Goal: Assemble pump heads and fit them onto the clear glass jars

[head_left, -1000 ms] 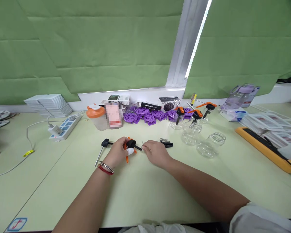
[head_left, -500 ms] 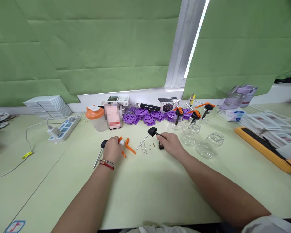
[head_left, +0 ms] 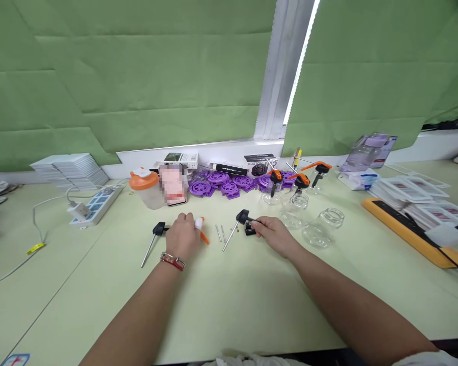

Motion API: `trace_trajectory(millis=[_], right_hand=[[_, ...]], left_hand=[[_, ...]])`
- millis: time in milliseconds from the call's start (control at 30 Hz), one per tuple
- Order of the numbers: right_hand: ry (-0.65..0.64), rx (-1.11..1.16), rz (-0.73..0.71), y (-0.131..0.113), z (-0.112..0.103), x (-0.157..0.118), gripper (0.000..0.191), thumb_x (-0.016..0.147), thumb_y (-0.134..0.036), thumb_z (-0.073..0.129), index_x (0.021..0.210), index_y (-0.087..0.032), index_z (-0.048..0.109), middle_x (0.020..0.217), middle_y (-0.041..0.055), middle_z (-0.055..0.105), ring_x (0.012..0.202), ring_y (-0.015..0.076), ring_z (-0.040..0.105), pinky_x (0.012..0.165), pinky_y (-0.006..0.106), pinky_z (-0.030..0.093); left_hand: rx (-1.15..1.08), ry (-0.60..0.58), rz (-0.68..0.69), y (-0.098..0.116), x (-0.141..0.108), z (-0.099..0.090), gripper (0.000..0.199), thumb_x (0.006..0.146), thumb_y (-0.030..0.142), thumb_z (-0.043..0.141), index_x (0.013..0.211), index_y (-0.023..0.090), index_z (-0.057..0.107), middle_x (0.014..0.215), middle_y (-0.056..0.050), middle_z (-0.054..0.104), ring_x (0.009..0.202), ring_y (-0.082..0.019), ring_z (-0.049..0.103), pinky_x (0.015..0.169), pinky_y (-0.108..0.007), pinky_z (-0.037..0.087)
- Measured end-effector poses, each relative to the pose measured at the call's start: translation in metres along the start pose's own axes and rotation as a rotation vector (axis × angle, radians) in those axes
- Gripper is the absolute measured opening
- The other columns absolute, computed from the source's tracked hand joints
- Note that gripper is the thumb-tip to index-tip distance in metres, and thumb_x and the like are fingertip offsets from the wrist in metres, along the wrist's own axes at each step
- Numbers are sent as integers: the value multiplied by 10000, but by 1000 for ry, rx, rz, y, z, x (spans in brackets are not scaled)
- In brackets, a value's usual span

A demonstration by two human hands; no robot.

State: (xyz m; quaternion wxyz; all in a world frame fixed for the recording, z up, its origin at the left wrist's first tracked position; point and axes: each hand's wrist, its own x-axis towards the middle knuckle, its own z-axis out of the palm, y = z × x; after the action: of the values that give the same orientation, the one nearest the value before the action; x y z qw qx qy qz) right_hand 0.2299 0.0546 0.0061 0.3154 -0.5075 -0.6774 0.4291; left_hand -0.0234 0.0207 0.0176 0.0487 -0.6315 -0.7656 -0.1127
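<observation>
My right hand (head_left: 277, 234) pinches the thin black stem of a black plastic head (head_left: 242, 216), from which a metal rod (head_left: 231, 238) slopes down to the left. Under that stem a small black part (head_left: 249, 229) lies on the table. My left hand (head_left: 183, 236) is closed, palm down, over orange lever pieces (head_left: 204, 237). A white piece (head_left: 199, 222) shows beside its thumb, and the back of the hand hides what the fingers grip. Left of this hand lies a second black head (head_left: 159, 228) with a metal rod. Loose metal pins (head_left: 221, 233) lie between my hands.
Glass jars (head_left: 322, 229) stand and lie on the right, some topped with orange-and-black fittings (head_left: 301, 181). Purple plastic parts (head_left: 217, 179) are heaped along the back. An orange-lidded bottle (head_left: 144, 189), a phone (head_left: 173, 184) and a power strip (head_left: 99, 204) sit at the left.
My left hand has shifted right over the orange levers, and the white piece has moved with it. My right hand has lowered the black head, and its rod now points more steeply down.
</observation>
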Motion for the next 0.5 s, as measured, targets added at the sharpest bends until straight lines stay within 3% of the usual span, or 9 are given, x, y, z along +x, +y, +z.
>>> trace_trajectory(millis=[67,133,200,267,367,433,500], right_hand=[[-53,5,-42,-4,10,-2,348,842,-452,455,645,-174,528,551,-33,461,500,103,375,513,235,291],[-100,-1,-104,-11,20,-7,348,859,-439,441,645,-175,513,561,-32,463,510,103,396,516,232,301],[-143,-50,-163,-19,27,-13,362,882,-429,414,637,-177,502,547,-33,445,507,103,408,509,229,303],[-146,-142,-236,-24,26,-20,358,907,-411,377,689,-178,540,590,-17,492,554,117,459,538,236,335],[-21,-320,-343,-25,6,-26,294,914,-390,382,980,-193,590,860,48,609,748,164,545,675,284,410],[134,-429,-350,-22,-16,-22,350,895,-397,422,1156,-189,526,1029,99,595,811,192,552,732,328,433],[303,-504,-338,-18,-39,-9,384,879,-365,439,1203,-165,489,1073,133,568,840,217,551,763,362,448]], left_hand=[[-131,2,186,17,-14,-10,389,887,372,362,1181,158,502,1049,-125,608,885,-233,602,658,-298,428],[-295,-143,311,33,-26,-16,404,884,393,382,1224,185,449,901,-74,644,748,-196,611,613,-276,417],[-405,-250,326,41,-34,-18,378,890,340,363,1224,177,427,769,-43,644,639,-181,600,574,-265,401],[-484,-260,333,34,-34,-21,353,875,280,366,1201,172,449,797,-58,656,664,-187,612,595,-272,412],[-490,-171,246,-11,-23,-31,391,848,302,405,1222,197,452,909,-78,666,756,-216,623,625,-286,434],[-360,-58,52,-57,-12,-37,415,822,320,433,1218,196,448,894,-76,663,765,-232,618,625,-288,435],[-153,-22,-199,-105,-2,-40,350,813,344,425,1101,158,494,808,-98,644,725,-263,605,576,-299,418]])
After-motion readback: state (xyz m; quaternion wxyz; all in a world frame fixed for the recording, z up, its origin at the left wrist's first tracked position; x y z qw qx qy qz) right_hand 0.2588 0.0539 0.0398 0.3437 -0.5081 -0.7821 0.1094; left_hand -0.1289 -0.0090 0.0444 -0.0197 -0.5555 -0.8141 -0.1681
